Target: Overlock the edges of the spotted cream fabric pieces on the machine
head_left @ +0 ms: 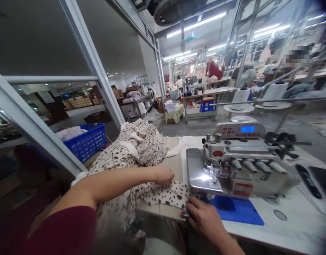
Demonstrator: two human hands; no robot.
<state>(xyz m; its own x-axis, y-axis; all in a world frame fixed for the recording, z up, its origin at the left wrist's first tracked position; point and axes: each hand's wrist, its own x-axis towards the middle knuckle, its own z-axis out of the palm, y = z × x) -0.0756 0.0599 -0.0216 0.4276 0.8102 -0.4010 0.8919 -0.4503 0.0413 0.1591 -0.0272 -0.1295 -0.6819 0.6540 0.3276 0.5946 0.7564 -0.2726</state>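
Note:
A cream fabric with dark spots (141, 152) lies heaped on the table to the left of a white overlock sewing machine (240, 159). My left hand (164, 175) rests on the cloth with its fingers curled down, pressing a flat strip of it near the machine's metal plate (198, 173). At the table's front edge my right hand (202, 216) pinches the strip's near edge, just below the plate. The strip runs toward the needle area (213, 173).
A blue mat (239, 210) lies before the machine. Thread cones (241, 95) stand behind it. A blue basket (87, 141) with cloth sits at left beside a slanted metal frame (32, 127). Other workstations and a blue stool (207, 105) fill the hall.

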